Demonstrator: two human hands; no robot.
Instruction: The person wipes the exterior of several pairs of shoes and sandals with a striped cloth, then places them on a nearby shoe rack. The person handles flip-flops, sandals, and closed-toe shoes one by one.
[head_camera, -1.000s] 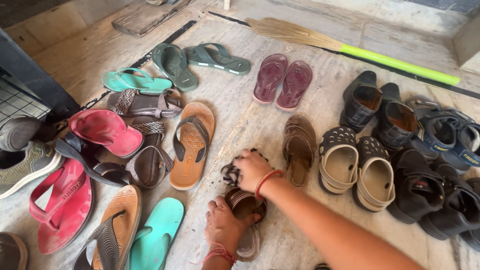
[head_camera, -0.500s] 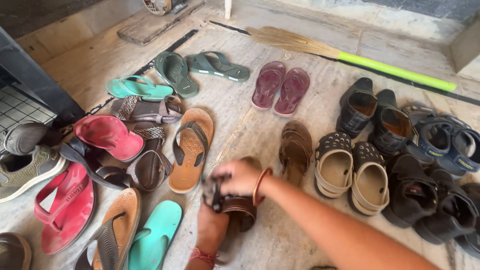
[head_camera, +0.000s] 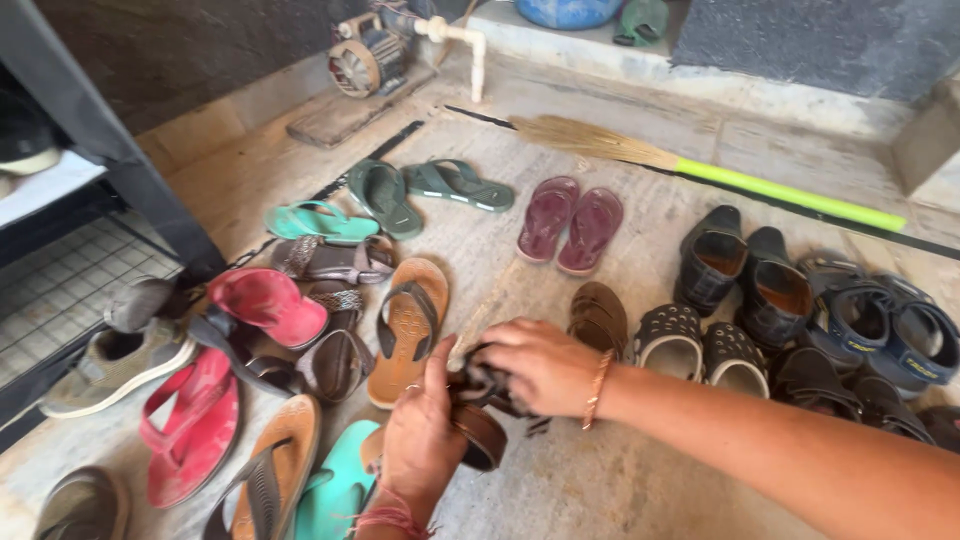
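Observation:
My left hand (head_camera: 420, 435) grips a dark brown sandal (head_camera: 484, 436) lifted off the stone floor, low in the middle of the view. My right hand (head_camera: 540, 365) presses a dark crumpled cloth (head_camera: 487, 385) against the top of that sandal. An orange bangle sits on my right wrist and a red thread on my left. The matching brown sandal (head_camera: 598, 318) lies on the floor just beyond my right hand.
Many shoes cover the floor: tan flip-flops (head_camera: 408, 325), red slippers (head_camera: 192, 425), teal slippers (head_camera: 318, 221), maroon slippers (head_camera: 570, 222), beige clogs (head_camera: 668, 340), black shoes (head_camera: 712, 256). A broom with a green handle (head_camera: 780, 192) lies behind. A black rack (head_camera: 110, 170) stands left; a water pump (head_camera: 365, 62) sits at the back.
Both hands have lifted the brown sandal off the floor and the cloth hand has moved over its top. The view has tilted up, showing the pump and rack.

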